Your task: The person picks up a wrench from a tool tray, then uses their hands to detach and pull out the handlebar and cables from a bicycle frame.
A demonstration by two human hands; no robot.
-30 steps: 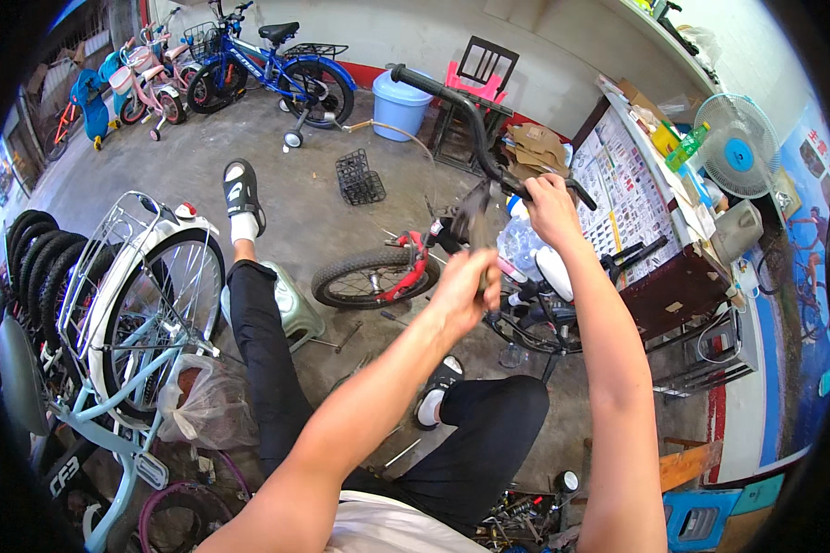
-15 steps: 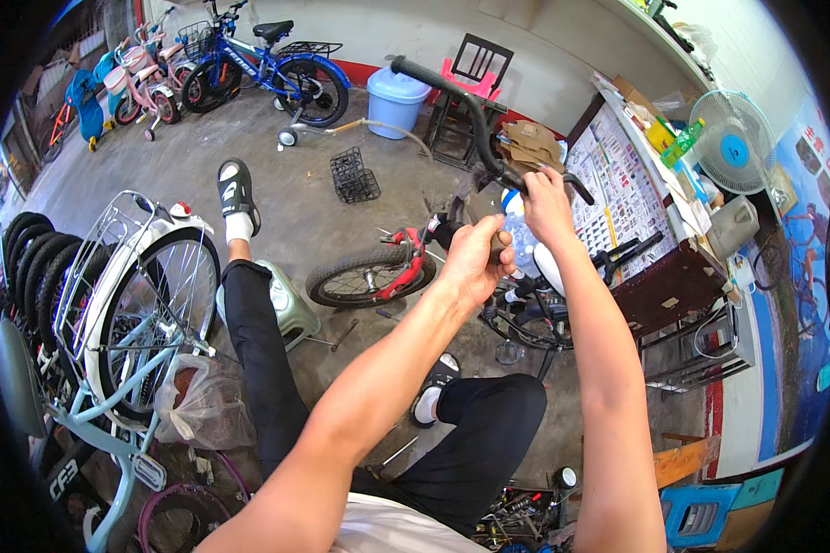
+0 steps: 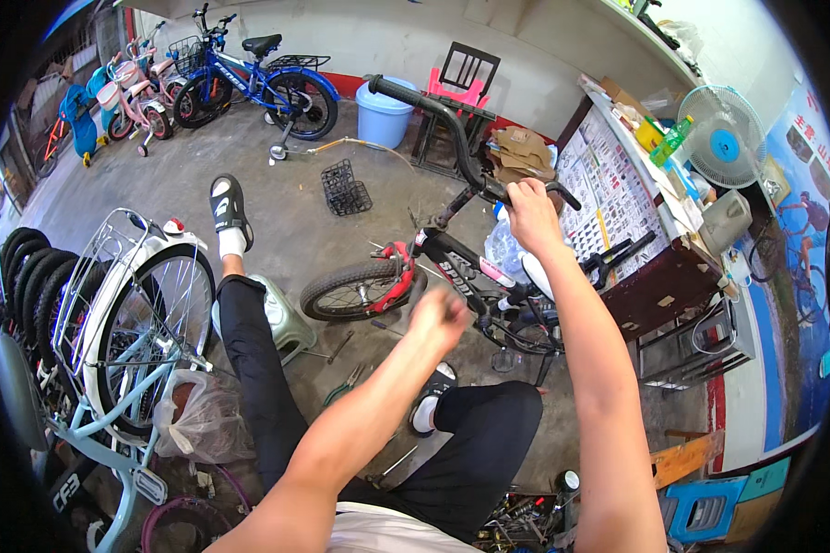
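Note:
My right hand (image 3: 533,217) is closed around the black handlebar (image 3: 459,138) of a small bicycle, near its right end. The bar's stem (image 3: 449,208) meets the front of the black frame (image 3: 447,258), which leans over low to the floor. My left hand (image 3: 439,321) is apart from the bar, over the floor below the frame. Motion blurs it, but its fingers are curled in; a dark spot shows there, too unclear to name. A red fork (image 3: 398,276) carries the front wheel (image 3: 346,293), turned to the left.
A green stool (image 3: 286,318), pliers (image 3: 346,385) and loose tools lie between and beside my legs. A light-blue bicycle (image 3: 111,396) stands left, next to several tires (image 3: 41,276). A wire basket (image 3: 345,189) lies ahead. A cluttered cabinet (image 3: 609,175) stands right.
My left hand has come away from beside the handlebar, moving down and left. My right hand keeps its grip on the bar. The stem and frame now show more fully.

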